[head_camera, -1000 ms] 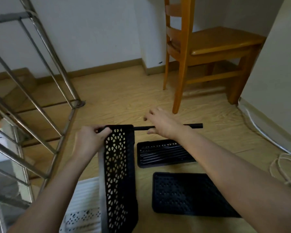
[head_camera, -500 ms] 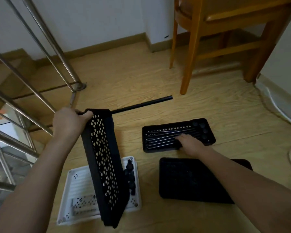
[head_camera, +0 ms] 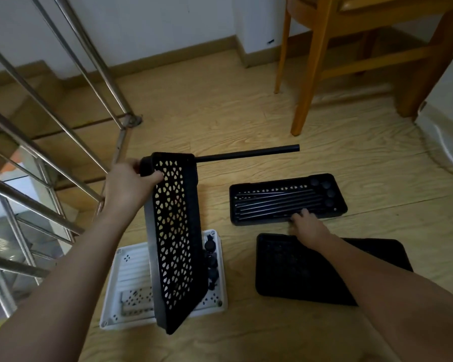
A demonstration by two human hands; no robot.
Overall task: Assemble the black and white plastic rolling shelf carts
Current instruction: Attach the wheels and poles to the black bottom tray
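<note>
L hand (head_camera: 127,184) grips black shelf (head_camera: 175,231); R hand (head_camera: 309,227) on rods (head_camera: 267,202), grip unclear.

Not much to report here: only two bare arms are seen. The left hand (head_camera: 127,184) and left forearm (head_camera: 71,270) are shown uncovered right down to the bottom edge. The same goes for the right hand (head_camera: 309,227) and right forearm (head_camera: 377,278). What's worn further up can't be told, since both arms are cut off by the frame. Finer detail on the fingers is lost to blur.
</note>
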